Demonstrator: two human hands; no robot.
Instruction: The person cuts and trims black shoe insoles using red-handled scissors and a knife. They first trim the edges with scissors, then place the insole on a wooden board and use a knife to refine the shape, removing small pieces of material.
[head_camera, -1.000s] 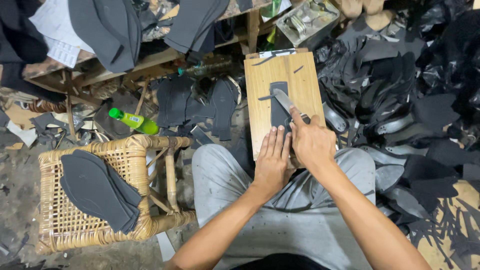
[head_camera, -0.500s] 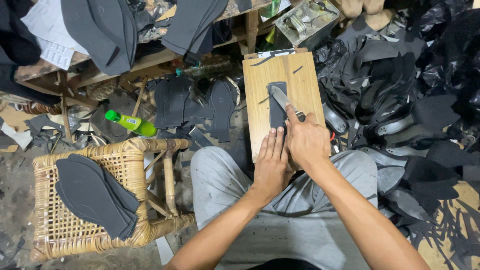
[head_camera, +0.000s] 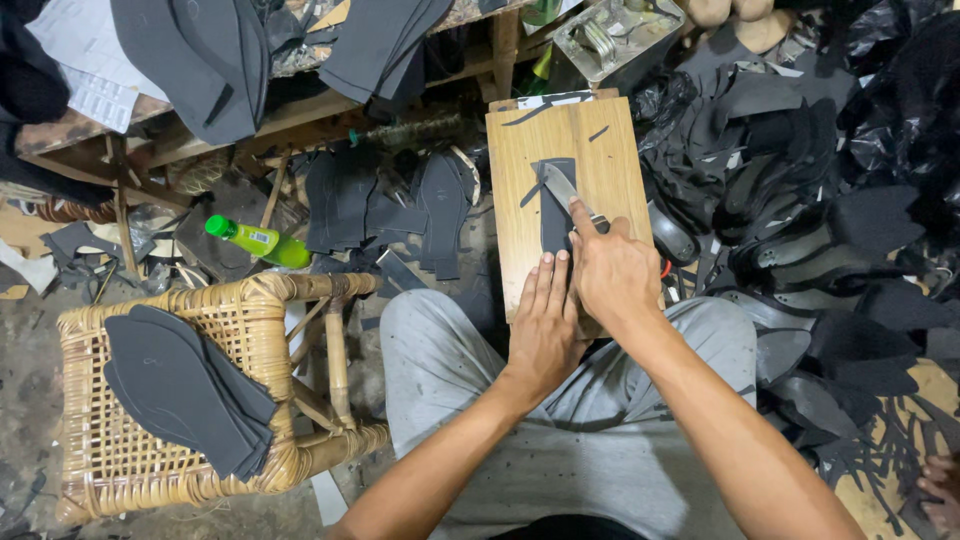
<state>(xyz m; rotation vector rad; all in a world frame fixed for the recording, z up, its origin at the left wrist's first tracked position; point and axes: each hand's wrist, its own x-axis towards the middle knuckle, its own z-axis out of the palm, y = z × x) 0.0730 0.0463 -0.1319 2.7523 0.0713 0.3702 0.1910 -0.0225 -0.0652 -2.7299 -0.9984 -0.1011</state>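
A wooden board (head_camera: 520, 190) rests on the person's lap amid black scraps littering the floor. The right hand (head_camera: 612, 275) grips a knife (head_camera: 558, 185) over a dark sole piece (head_camera: 553, 225); the left hand (head_camera: 545, 320) lies flat, grasping nothing.

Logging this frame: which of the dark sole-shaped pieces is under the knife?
The single dark piece on the wooden board, pinned by the left hand under the right hand's knife; the others lie stacked on the wicker stool.

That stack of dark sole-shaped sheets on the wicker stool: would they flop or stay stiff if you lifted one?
The dark sole-shaped sheets look thin and flat, so one would probably bend under its own weight, and likely feel light. Their matte surface suggests they would grip, not slip. They lie fanned and overhanging the woven wicker stool edge, so a push could slide the top ones off.
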